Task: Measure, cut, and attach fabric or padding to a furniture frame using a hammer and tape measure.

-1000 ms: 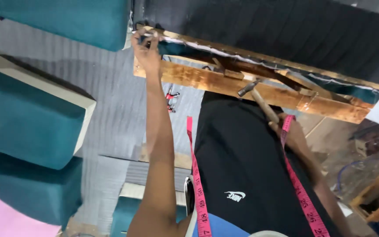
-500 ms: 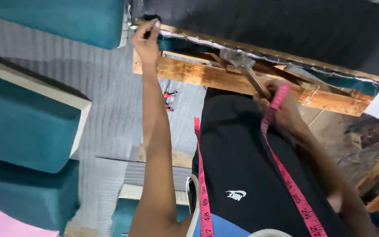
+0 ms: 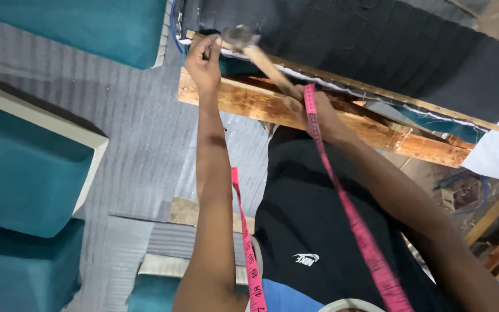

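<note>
Along the left edge of the view lie teal cushions (image 3: 27,173), foam-backed blocks stacked on the grey ribbed floor covering (image 3: 140,133), with another teal cushion at the top left corner. Moving right, the left hand (image 3: 203,60) is raised to the upper left end of the wooden frame rail (image 3: 342,118), its fingers pinched narrow at the edge where black fabric (image 3: 365,40) meets the wood; what they pinch is too small to make out, though it looks like a tack or the fabric's hem held in place. Just beside those fingers, touching or nearly touching the same spot, sits the metal head of the hammer (image 3: 241,37), blurred. Its wooden handle slopes down and right into the right hand (image 3: 313,112), which is closed around the handle's end above the rail. A pink measuring tape (image 3: 353,222) drapes over that wrist and runs down across the person's black shirt, its other length hanging by the left forearm. As a judgement, the fastening is at the left corner of the frame: the black fabric already lies flat along the rail towards the right, with a white and teal edge showing beneath it, but whether that run is fully tacked cannot be told. At the far right are wooden offcuts and a white cloth.
</note>
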